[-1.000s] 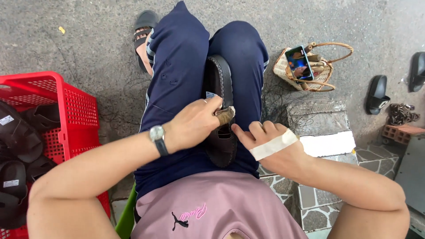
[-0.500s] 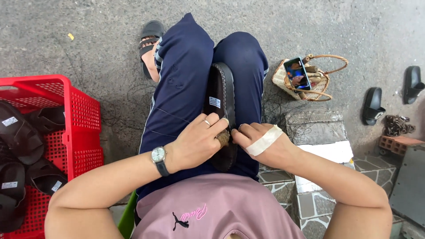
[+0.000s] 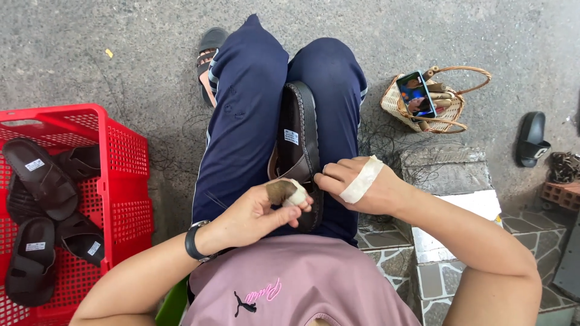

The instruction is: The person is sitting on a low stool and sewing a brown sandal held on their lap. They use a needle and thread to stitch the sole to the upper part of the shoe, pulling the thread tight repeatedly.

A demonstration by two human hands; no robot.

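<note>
Dark sandal (image 3: 300,142) is lain lengthwise on the lap between the thighs. Its near edge is pinched by left hand (image 3: 260,211) and right hand (image 3: 356,181). Red crate (image 3: 124,157) is crowded at left; open pavement is seen ahead.

My one head camera looks steeply down from close above my lap (image 3: 260,121), facing forward over the knees to the pavement (image 3: 121,36); no second view overlaps.

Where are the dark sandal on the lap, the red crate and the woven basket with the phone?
Dark sandal (image 3: 300,130): head view, on its sole edge over the knees.
Red crate (image 3: 128,175): head view, on its right mesh wall.
Woven basket (image 3: 396,104): head view, on its left woven side.
</note>
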